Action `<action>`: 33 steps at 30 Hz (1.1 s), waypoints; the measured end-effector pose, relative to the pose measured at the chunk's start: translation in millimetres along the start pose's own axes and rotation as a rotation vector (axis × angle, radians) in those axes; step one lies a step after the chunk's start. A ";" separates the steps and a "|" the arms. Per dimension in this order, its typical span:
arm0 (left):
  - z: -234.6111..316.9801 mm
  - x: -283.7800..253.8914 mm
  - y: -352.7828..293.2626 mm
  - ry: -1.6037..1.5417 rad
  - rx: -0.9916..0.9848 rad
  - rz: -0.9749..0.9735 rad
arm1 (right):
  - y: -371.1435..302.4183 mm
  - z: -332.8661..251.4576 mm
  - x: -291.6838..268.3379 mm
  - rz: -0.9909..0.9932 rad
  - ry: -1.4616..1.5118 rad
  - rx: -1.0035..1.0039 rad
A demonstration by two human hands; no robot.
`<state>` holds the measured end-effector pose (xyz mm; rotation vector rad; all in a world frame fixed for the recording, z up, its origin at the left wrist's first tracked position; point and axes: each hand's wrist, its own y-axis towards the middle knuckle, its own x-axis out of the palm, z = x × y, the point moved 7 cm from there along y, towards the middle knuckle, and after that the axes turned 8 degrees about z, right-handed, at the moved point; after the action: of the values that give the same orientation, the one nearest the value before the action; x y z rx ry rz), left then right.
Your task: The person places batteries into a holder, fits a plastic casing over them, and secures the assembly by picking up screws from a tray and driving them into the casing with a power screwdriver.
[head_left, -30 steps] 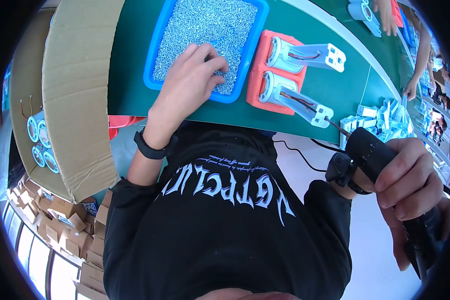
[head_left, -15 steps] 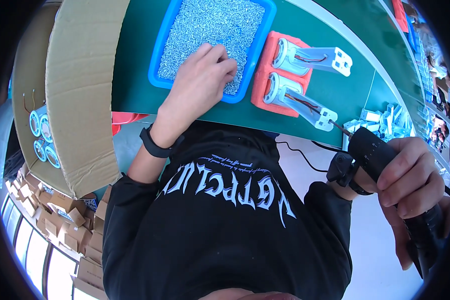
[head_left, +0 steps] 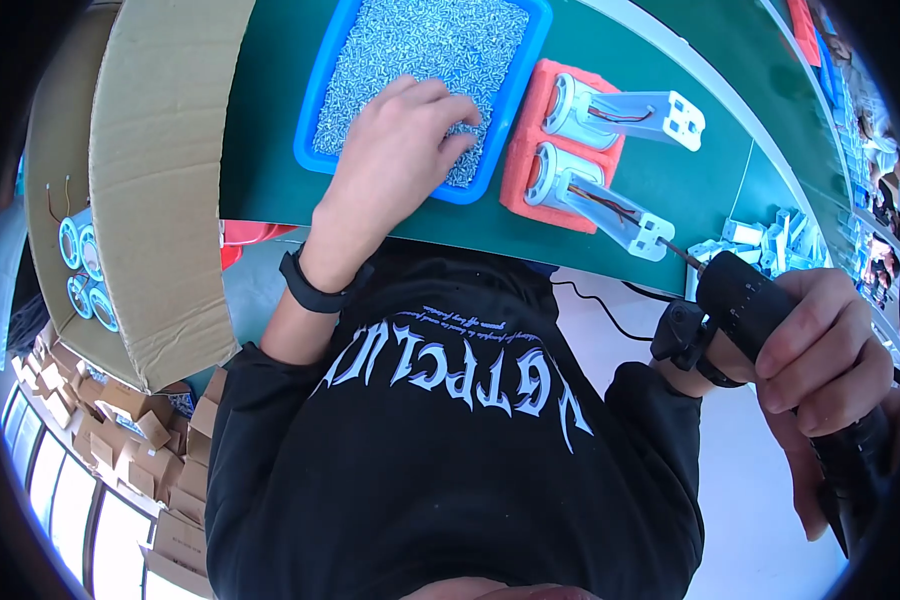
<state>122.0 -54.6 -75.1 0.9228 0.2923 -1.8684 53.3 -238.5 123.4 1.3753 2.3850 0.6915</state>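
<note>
Two white housings (head_left: 620, 222) rested on the red foam block (head_left: 519, 190). Picking screws (head_left: 430, 45) seemed the step: over the blue tray (head_left: 516, 95) the left hand (head_left: 398, 140) curled, its grip unclear to me; the right hand (head_left: 825, 350) grasped an electric screwdriver (head_left: 742, 302). Lifting one called for careful pinching.

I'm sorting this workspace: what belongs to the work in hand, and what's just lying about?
In use, apparently:
Blue plastic tray of silvery metal screws, left hand over it
Black cylindrical screwdriver, in right hand
Two white plastic housings in red foam block

Seemingly lying about, untouched:
Heaped white plastic pieces
Brown cardboard cartons, lower left
</note>
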 end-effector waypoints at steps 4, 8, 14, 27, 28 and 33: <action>2.2 8.1 -1.0 0.149 0.104 -0.062 | -3.8 -0.4 -1.9 -0.015 0.001 -0.014; -2.5 1.0 3.1 0.065 0.101 -0.007 | -9.9 -4.3 -6.4 -0.050 -0.016 -0.045; -4.1 -15.9 7.5 -0.044 0.019 0.134 | -8.8 -1.0 -7.9 0.009 -0.033 -0.010; -10.7 -17.8 7.4 -0.024 -0.004 0.102 | -4.7 -1.0 -6.9 -0.102 -0.037 0.054; -6.7 -18.9 7.6 -0.093 0.004 0.127 | -4.7 -1.4 -7.5 -0.089 -0.034 0.050; 22.2 -0.8 3.4 -0.520 -0.060 0.117 | -2.7 2.4 -6.1 -0.028 -0.020 0.032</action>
<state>114.8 -68.2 -58.8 0.3795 -0.0246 -1.9035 55.5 -244.3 120.1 1.3519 2.4055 0.6323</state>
